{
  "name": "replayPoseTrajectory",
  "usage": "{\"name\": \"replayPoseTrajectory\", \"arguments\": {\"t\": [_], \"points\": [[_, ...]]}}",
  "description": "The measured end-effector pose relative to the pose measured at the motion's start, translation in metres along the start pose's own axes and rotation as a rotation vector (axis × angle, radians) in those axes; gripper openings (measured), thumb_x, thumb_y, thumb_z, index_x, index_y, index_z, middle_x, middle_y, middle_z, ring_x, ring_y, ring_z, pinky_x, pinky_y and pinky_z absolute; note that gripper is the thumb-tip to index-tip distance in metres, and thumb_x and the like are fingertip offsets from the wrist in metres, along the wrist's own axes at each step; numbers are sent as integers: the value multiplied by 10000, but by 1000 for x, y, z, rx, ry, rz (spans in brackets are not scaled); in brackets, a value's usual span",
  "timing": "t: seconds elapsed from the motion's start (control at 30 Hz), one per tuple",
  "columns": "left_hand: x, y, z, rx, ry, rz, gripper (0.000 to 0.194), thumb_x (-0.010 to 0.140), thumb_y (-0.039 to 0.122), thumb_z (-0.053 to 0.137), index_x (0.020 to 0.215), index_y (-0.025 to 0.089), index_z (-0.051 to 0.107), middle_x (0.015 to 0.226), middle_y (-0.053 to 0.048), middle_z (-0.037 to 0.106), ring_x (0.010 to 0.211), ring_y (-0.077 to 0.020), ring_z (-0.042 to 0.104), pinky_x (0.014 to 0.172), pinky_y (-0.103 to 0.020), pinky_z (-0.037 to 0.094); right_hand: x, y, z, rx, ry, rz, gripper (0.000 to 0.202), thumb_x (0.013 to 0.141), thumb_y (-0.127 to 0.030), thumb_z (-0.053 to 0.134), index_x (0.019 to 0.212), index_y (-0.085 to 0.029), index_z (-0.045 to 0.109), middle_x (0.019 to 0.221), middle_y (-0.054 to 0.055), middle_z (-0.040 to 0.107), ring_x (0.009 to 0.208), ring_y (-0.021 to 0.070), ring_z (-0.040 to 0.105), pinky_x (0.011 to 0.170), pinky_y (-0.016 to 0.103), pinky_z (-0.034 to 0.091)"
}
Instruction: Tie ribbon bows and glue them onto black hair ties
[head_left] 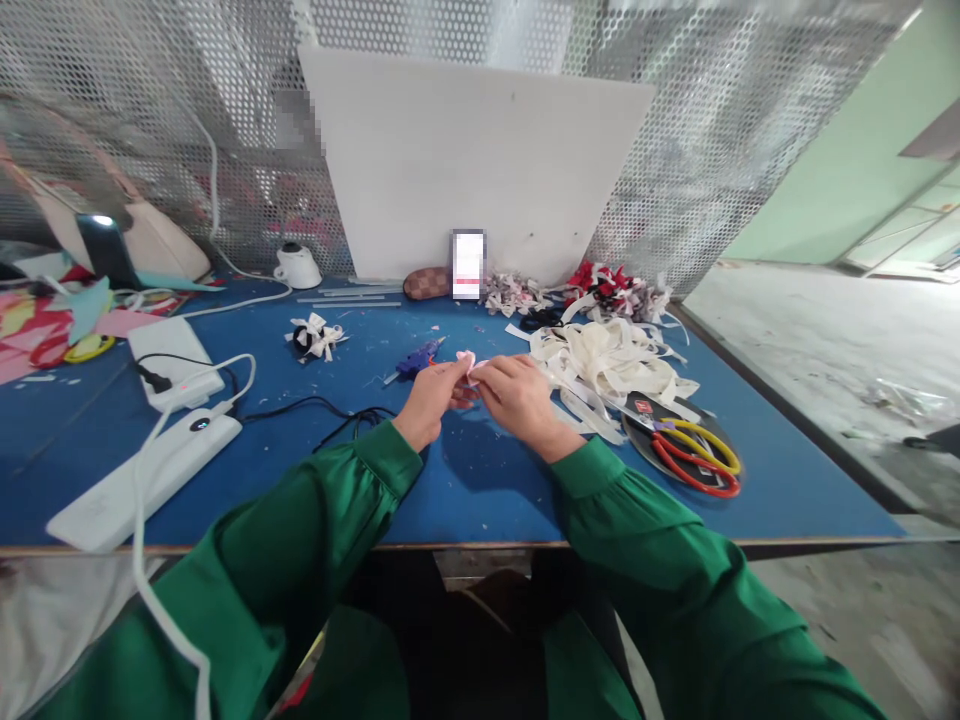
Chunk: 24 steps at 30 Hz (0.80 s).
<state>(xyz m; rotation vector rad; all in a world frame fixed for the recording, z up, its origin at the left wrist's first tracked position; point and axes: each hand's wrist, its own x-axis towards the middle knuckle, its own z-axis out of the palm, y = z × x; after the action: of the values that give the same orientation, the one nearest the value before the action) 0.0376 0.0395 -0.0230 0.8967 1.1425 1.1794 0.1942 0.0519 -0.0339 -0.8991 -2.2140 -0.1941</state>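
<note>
Over the middle of the blue table my two hands meet, fingertips pinched on a small piece of pink ribbon. My left hand is closed on its left side, my right hand on its right. Fingers cover most of the piece, so its full shape is hidden. Just behind my left hand lies a blue glue gun. A heap of cream ribbon strips spreads beyond my right hand. Scissors with yellow and red handles rest on a dark round disc to the right.
White power strips and cables occupy the left. A black-and-white bow, a white mug-like object and glue sticks sit further back. A phone leans upright near a checked pouch. Red and white ribbon pieces are piled behind.
</note>
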Motion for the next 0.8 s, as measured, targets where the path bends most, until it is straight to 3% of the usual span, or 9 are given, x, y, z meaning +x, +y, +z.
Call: {"name": "replayPoseTrajectory", "arguments": {"t": [0.1, 0.17, 0.27, 0.37, 0.43, 0.57, 0.67, 0.8], "points": [[2, -2, 0, -28, 70, 15, 331, 654, 401, 834, 705, 134, 646, 598, 7, 602, 525, -107, 568, 536, -245, 508, 1, -1, 0, 24, -38, -84, 180, 989, -250, 516, 1010, -204, 688, 1021, 66, 746, 963, 199, 662, 848, 357, 411], [3, -3, 0, -38, 87, 7, 317, 662, 392, 828, 705, 134, 649, 608, -4, 624, 531, -115, 580, 539, -251, 508, 3, 0, -2, 50, -26, -48, 191, 993, -284, 519, 1019, -206, 691, 1020, 65, 746, 956, 197, 665, 851, 352, 421], [3, -5, 2, -19, 86, -16, 329, 691, 421, 810, 733, 123, 677, 658, -43, 674, 560, -139, 623, 526, -246, 484, 6, 10, -7, 35, 11, 151, 222, 994, -273, 492, 989, -207, 703, 944, 60, 739, 899, 198, 666, 820, 339, 438], [1, -6, 3, 20, 74, -6, 315, 735, 419, 776, 754, 113, 700, 650, -49, 675, 551, -138, 619, 500, -231, 442, 11, 32, -14, -47, 16, 424, 228, 968, -256, 492, 1023, -201, 706, 991, 64, 736, 905, 209, 670, 792, 324, 456], [-1, -8, 4, 50, 52, 15, 288, 768, 400, 741, 763, 114, 706, 640, -44, 670, 542, -131, 607, 496, -225, 426, 17, 55, -18, -149, -72, 581, 246, 947, -262, 506, 1083, -198, 701, 1039, 72, 734, 921, 222, 676, 783, 323, 463], [-2, -11, 4, 96, 11, 61, 275, 806, 386, 683, 734, 120, 693, 611, -35, 653, 535, -124, 586, 499, -220, 407, 41, 108, -22, -482, -389, 744, 330, 957, -268, 470, 1203, -200, 678, 1174, 125, 714, 1060, 264, 665, 814, 324, 463], [-1, -13, 4, 114, -13, 92, 310, 807, 414, 671, 689, 128, 670, 589, -31, 641, 525, -120, 567, 500, -220, 397, 61, 139, -18, -538, -455, 758, 313, 933, -194, 481, 1119, -130, 724, 1157, 193, 712, 1097, 289, 660, 854, 330, 453], [-1, -15, 2, 111, -38, 77, 310, 781, 440, 686, 726, 135, 679, 611, -35, 655, 545, -134, 586, 509, -228, 404, 74, 162, -5, -556, -506, 744, 313, 908, -133, 497, 1095, -74, 741, 1177, 246, 697, 1124, 302, 653, 896, 343, 438]]}}
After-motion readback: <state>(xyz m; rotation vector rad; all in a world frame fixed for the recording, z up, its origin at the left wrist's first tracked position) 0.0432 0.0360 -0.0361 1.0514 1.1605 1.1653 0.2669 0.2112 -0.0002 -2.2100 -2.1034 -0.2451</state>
